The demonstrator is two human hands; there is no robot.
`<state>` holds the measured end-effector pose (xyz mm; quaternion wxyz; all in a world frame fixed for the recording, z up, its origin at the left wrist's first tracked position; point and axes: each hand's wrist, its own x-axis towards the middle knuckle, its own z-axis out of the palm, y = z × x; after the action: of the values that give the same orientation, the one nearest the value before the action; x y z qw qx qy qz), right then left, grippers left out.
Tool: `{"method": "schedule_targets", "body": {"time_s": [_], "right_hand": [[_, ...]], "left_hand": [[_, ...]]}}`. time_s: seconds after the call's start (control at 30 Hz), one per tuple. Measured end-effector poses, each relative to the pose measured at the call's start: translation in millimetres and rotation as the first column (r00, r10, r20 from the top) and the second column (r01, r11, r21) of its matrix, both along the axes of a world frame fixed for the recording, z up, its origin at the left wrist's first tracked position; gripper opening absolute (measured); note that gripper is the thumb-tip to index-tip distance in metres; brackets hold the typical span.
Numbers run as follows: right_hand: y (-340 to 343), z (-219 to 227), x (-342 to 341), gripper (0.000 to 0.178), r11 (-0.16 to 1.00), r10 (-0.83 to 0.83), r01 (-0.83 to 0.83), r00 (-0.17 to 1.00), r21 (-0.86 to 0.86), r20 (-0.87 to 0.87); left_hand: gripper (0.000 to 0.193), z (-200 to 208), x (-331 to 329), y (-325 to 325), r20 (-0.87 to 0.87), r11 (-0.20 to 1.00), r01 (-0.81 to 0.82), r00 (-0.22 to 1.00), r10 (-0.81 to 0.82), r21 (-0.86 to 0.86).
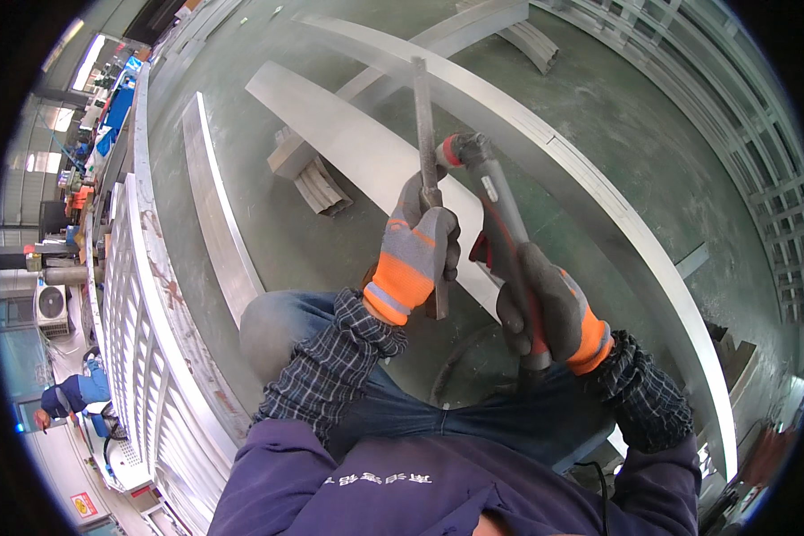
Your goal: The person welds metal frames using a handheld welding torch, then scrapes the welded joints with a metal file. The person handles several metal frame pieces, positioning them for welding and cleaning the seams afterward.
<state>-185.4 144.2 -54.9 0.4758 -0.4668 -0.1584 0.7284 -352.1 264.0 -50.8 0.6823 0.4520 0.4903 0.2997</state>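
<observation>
My left hand (413, 255), in a grey and orange work glove, is wrapped round a long flat metal bar (423, 116) that stands nearly upright. In a matching glove, my right hand (556, 304) grips a grey and red hand-held tool (502, 205) with a trigger and an angled head; its exact kind I cannot make out. The tool's red-ringed tip (451, 150) lies close to the bar, just above my left fingers; whether they touch is unclear. Under both hands runs a wide silvery metal panel (348, 129), partly hidden by them.
A long curved metal beam (598, 188) arcs past my right side. Another beam (456, 36) crosses beneath at the far end, near ribbed metal pieces (320, 186). A narrow strip (213, 201) lies left. Slatted frames (156, 357) and a person (89, 386) are farther left; racks (732, 107) stand right.
</observation>
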Motion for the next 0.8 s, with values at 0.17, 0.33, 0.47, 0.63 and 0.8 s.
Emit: {"method": "schedule_targets", "body": {"time_s": [0.17,0.33,0.47,0.63,0.8], "right_hand": [[12,6,13,0.061,0.991,-0.125,0.129,0.986,0.032,-0.111],[14,4,14,0.061,0.99,-0.095,0.101,0.994,0.103,-0.059],[-3,4,6,0.067,0.998,-0.058,0.06,0.997,0.035,-0.054],[4,2,19,0.064,0.986,-0.118,0.122,0.992,0.118,-0.035],[4,11,32,0.061,0.962,-0.251,0.262,0.959,0.075,-0.127]], "left_hand": [[0.06,-9,-7,-15,0.053,0.997,0.072,0.996,-0.073,0.03],[0.059,-11,-1,-17,0.079,0.991,0.129,0.989,-0.127,-0.022],[0.058,-9,1,-11,0.051,0.993,0.117,0.992,-0.116,-0.022],[0.057,-14,10,-18,0.04,0.984,0.175,0.984,-0.175,0.016],[0.057,-28,5,-12,-0.09,0.99,0.139,0.986,-0.139,-0.013]]}}
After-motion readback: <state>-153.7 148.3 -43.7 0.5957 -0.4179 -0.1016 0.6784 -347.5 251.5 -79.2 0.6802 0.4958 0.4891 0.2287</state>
